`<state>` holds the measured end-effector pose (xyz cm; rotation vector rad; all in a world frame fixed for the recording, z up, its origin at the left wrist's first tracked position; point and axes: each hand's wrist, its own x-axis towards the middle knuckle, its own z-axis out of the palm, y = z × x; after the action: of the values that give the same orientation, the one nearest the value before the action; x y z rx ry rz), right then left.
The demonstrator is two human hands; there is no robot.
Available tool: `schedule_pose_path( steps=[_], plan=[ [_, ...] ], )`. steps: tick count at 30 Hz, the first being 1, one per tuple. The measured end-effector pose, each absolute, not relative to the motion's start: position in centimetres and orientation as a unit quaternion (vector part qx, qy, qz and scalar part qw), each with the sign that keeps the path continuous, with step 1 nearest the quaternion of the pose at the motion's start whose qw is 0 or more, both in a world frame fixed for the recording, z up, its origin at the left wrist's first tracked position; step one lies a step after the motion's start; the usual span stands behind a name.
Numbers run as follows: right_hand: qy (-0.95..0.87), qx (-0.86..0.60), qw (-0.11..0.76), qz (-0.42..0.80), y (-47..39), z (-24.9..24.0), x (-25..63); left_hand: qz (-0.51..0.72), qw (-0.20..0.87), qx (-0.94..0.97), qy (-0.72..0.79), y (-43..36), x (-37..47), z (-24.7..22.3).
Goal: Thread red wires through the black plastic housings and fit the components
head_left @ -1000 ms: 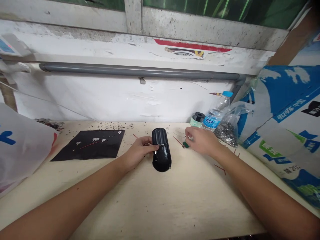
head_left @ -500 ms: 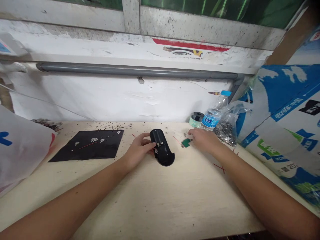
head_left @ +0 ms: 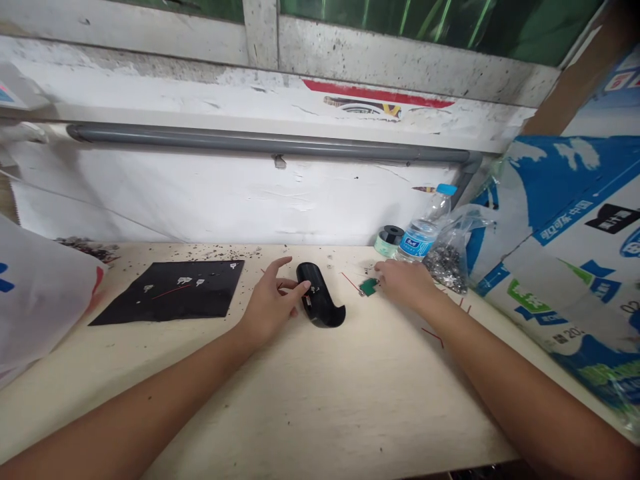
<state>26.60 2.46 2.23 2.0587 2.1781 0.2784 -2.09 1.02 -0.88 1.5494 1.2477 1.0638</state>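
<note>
A black plastic shell (head_left: 320,301), long and curved with a notched lower end, lies on the table in front of me. My left hand (head_left: 274,293) is at its left side. The thumb overlaps the shell's rim while the index finger stretches away, and the fingers are apart. Small metal parts show inside the shell. To its right is a small green circuit board (head_left: 369,287) with a red wire (head_left: 350,283) running from it. My right hand (head_left: 404,283) is closed just beside the board; its fingertips are mostly hidden, so what they pinch cannot be made out.
A black mat (head_left: 175,300) with small metal pieces and a red wire lies left. Behind my right hand are a tape roll (head_left: 387,241), a water bottle (head_left: 419,237) and a bag of metal parts (head_left: 447,263). A large carton (head_left: 565,253) borders the right.
My left index finger has straightened away from the shell, and the shell has rolled a little. My right hand stays beside the circuit board. The whole view has shifted slightly.
</note>
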Motion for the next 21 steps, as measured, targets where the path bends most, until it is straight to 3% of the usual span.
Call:
schedule_pose_path(
  steps=[6, 13, 21],
  plan=[
    [0.716, 0.689, 0.064, 0.087, 2.8, 2.0, 27.4, 0.382, 0.279, 0.693, 0.544, 1.6, -2.7, -0.8],
    [0.721, 0.685, 0.072, 0.074, 2.4, 2.5, 27.0, 0.318, 0.213, 0.74, 0.554, 1.4, -2.8, -0.4],
    [0.752, 0.651, 0.04, 0.097, 1.5, 2.7, 25.7, 0.359, 0.078, 0.85, 0.377, -0.3, -2.6, 0.4]
  ],
)
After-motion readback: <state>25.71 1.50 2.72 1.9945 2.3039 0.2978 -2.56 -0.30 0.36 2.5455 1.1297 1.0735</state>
